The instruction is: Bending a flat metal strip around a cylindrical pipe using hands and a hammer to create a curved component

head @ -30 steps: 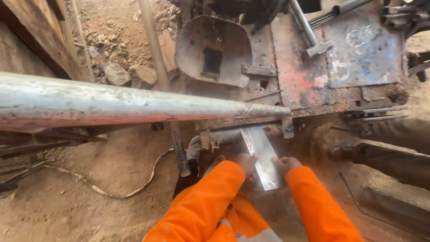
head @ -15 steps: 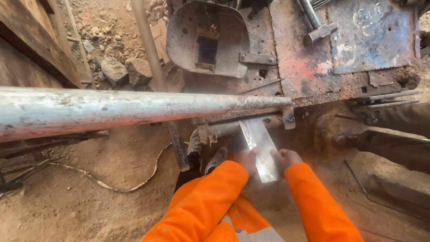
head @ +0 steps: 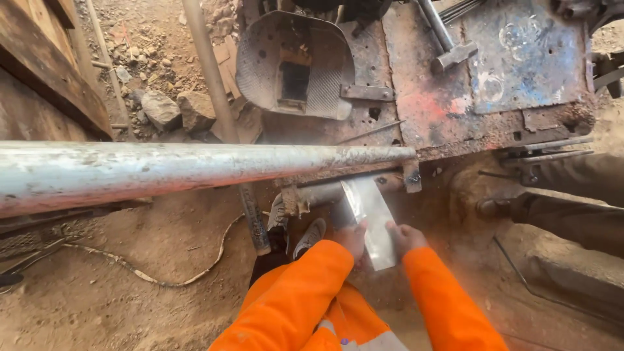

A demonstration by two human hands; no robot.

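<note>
A shiny flat metal strip (head: 370, 218) slants from under the rusty workbench edge down toward me. My left hand (head: 352, 239) grips its near left edge and my right hand (head: 404, 238) grips its near right edge, both in orange sleeves. The strip's far end meets a short metal tube (head: 318, 193) under the bench. A long grey steel pipe (head: 195, 170) runs across the view just above it.
A rusty steel workbench (head: 429, 110) carries a welding mask (head: 296, 65) and a hammer (head: 445, 40). Another person's legs and shoe (head: 552, 208) are at the right. Rocks, a thin rod and a cable lie on the dirt at left. My shoes (head: 296, 231) stand below the pipe.
The view has shifted slightly. Both hands still hold the strip, which sits a little further under the bench edge.
</note>
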